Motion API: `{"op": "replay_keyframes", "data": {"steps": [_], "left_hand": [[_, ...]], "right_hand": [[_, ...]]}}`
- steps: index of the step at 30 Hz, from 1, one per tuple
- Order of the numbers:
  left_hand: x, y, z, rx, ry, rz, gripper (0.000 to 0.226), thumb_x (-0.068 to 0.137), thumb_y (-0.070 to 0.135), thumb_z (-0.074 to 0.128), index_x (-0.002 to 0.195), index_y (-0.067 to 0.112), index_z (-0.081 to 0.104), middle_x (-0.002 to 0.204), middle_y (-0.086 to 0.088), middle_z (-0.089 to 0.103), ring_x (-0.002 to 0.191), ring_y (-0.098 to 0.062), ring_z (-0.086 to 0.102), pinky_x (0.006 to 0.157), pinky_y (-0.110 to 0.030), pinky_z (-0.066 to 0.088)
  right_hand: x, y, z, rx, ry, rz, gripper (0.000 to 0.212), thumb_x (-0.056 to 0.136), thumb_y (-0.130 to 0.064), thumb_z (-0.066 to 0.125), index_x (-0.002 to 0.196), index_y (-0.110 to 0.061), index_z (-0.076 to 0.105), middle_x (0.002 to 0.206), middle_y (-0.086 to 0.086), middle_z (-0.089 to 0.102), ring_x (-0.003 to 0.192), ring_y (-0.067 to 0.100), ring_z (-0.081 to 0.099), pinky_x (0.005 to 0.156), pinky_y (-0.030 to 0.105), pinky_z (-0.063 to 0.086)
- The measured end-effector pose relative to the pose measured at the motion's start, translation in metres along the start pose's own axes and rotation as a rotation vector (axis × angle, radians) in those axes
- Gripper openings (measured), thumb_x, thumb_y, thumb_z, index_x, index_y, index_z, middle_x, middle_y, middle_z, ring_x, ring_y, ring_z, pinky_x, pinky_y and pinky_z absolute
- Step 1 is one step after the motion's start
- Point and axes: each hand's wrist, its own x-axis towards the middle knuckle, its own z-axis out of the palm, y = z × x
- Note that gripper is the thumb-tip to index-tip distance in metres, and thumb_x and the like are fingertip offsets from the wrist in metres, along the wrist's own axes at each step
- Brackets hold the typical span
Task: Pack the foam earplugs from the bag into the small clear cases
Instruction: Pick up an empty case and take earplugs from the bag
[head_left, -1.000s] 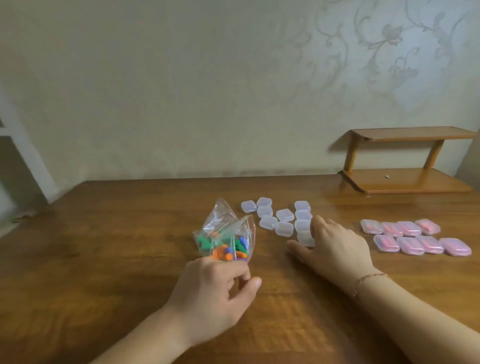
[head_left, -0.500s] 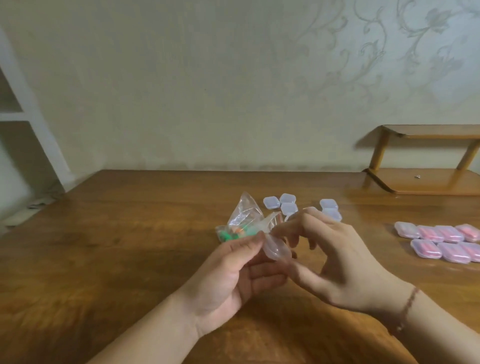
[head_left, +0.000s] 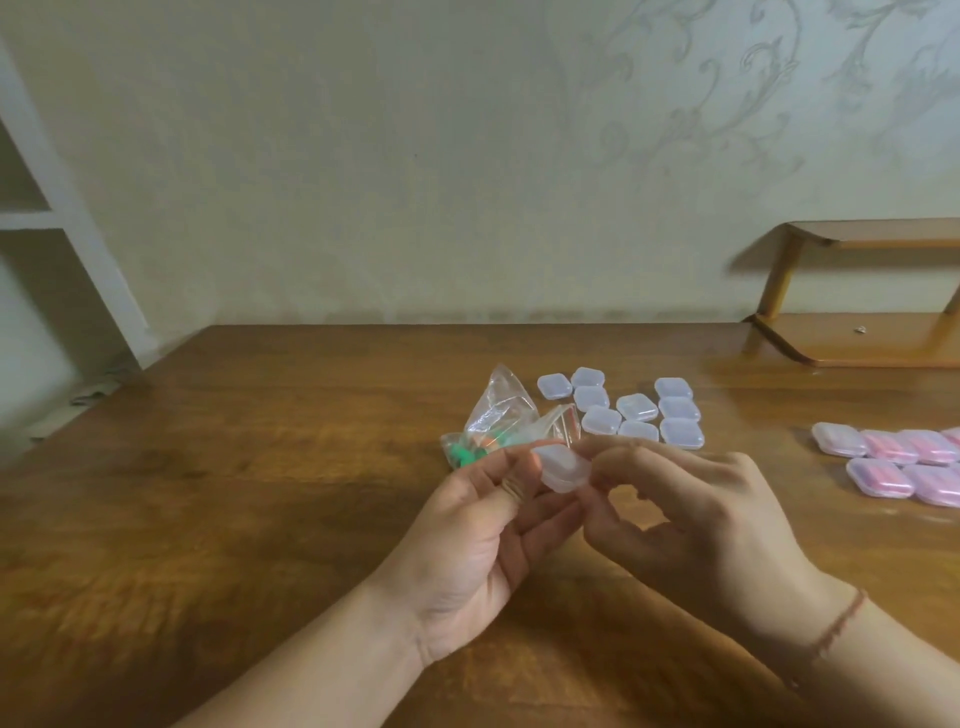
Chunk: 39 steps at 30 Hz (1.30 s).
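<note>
Both hands meet in front of the person, the left hand palm-up, the right hand with curled fingers, both pinching.

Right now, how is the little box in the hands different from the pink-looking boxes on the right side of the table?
The held case is up off the table, pinched between the left hand and right hand; the pink cases lie flat on the table. The held case looks clear and colourless; the pink cases show pink inside. The held case is alone; the pink cases sit grouped in rows. Both are small rounded-square plastic cases.
</note>
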Motion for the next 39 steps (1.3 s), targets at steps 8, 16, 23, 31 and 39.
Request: {"op": "replay_keyframes", "data": {"steps": [8, 16, 23, 31, 39], "left_hand": [[-0.002, -0.007, -0.003, 0.202, -0.101, -0.015, 0.033, 0.091, 0.013, 0.059, 0.121, 0.002, 0.067, 0.118, -0.020, 0.068, 0.104, -0.025, 0.069, 0.089, -0.034, 0.058], [-0.004, 0.021, -0.010, 0.187, -0.185, -0.151, 0.037, 0.093, 0.016, 0.056, 0.125, -0.002, 0.062, 0.115, -0.027, 0.067, 0.097, -0.031, 0.070, 0.080, -0.035, 0.060], [0.003, 0.063, -0.027, 0.083, 0.224, 0.002, 0.037, 0.099, 0.021, 0.047, 0.125, -0.001, 0.059, 0.103, -0.021, 0.070, 0.083, -0.025, 0.071, 0.070, -0.033, 0.062], [0.004, 0.062, -0.029, 0.065, 0.299, -0.061, 0.037, 0.099, 0.028, 0.050, 0.123, 0.002, 0.060, 0.107, -0.022, 0.070, 0.091, -0.028, 0.072, 0.079, -0.039, 0.060], [0.005, 0.054, -0.025, 0.131, 0.279, -0.116, 0.039, 0.100, 0.032, 0.046, 0.121, 0.003, 0.063, 0.118, -0.023, 0.069, 0.094, -0.028, 0.072, 0.084, -0.039, 0.058]], "right_hand": [[0.001, -0.001, -0.006, 0.044, 0.036, 0.165, 0.019, 0.085, -0.030, 0.061, 0.074, -0.016, 0.067, 0.070, -0.010, 0.067, 0.053, 0.008, 0.056, 0.046, 0.032, 0.049], [0.004, -0.003, -0.011, 0.419, -0.069, 0.370, 0.015, 0.089, -0.039, 0.061, 0.100, -0.029, 0.064, 0.101, -0.014, 0.068, 0.080, 0.012, 0.065, 0.054, 0.026, 0.051], [0.023, 0.003, 0.011, -0.014, -0.625, 0.552, 0.014, 0.087, -0.033, 0.063, 0.078, -0.044, 0.060, 0.079, -0.023, 0.062, 0.064, -0.002, 0.054, 0.054, 0.018, 0.042], [0.023, -0.008, 0.025, -0.158, -0.683, 0.604, 0.014, 0.085, -0.051, 0.060, 0.088, -0.038, 0.065, 0.082, -0.016, 0.062, 0.065, 0.002, 0.054, 0.048, 0.016, 0.036], [0.017, -0.008, 0.023, -0.203, -0.686, 0.644, 0.006, 0.083, -0.044, 0.060, 0.085, -0.044, 0.066, 0.084, -0.018, 0.065, 0.069, 0.005, 0.056, 0.051, 0.016, 0.039]]}}
